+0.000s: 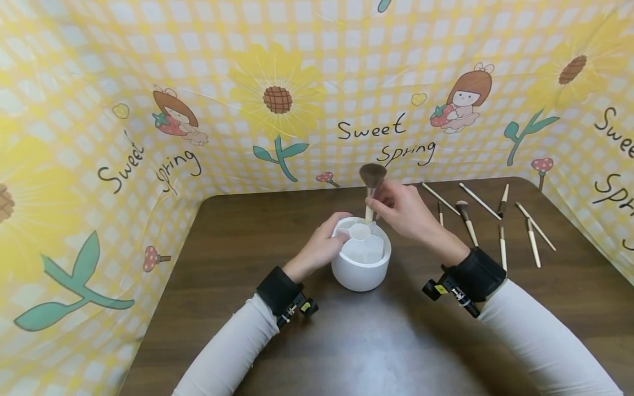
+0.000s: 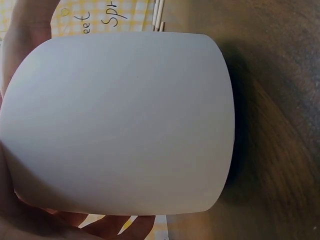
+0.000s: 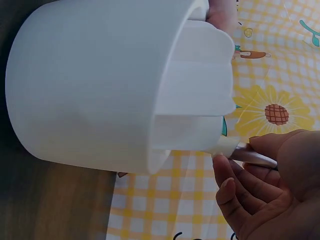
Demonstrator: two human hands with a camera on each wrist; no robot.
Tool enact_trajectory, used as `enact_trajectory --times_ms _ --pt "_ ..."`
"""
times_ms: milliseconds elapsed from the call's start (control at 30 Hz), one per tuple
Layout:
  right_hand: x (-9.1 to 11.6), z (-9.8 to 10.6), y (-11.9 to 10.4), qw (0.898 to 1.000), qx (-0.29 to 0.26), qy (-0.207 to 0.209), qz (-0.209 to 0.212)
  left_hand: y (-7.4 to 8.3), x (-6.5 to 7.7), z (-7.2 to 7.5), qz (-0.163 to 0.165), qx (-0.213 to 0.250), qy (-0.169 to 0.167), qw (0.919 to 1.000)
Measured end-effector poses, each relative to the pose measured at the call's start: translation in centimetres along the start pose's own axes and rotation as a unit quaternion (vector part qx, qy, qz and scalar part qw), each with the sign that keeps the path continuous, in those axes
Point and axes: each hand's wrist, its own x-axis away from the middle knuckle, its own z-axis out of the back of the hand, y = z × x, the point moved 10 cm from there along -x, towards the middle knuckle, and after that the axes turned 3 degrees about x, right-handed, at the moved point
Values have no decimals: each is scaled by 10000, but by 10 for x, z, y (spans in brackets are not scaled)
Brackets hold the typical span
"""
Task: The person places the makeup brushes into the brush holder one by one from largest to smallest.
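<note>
A round white divided brush holder [image 1: 360, 278] stands on the table, with compartments around a central ring. My left hand [image 1: 324, 242] grips its left side, the thumb over the rim; in the left wrist view its fingers [image 2: 115, 225] curl around the smooth wall. Above the holder's far side, my right hand [image 1: 403, 212] pinches a makeup brush [image 1: 372, 175], dark fluffy bristles up. The lower end of its pale handle is in or just over a far compartment. In the right wrist view, thumb and fingertips hold the brush near its metal ferrule [image 3: 256, 159].
Several makeup brushes with pale handles lie scattered at the right of the dark wooden table [image 1: 238, 236], among them a fluffy brush [image 1: 465, 220] and a slim brush [image 1: 533, 245]. A yellow checked cloth [image 1: 208, 66] stands behind and on both sides.
</note>
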Motion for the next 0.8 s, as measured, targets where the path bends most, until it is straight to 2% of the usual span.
enact_trajectory --times_ms 200,433,600,800 --pt "1 -9 2 9999 -12 -166 -2 2 1 -2 -92 97 -39 9999" --pt "1 -17 0 9992 -8 -314 234 1 0 -3 -135 83 -17 9999" --pt "1 -23 -3 9975 74 -558 432 10 2 -4 -143 123 -78 9998" --pt "3 -13 0 9971 239 -594 414 20 5 -4 -143 177 -100 9997"
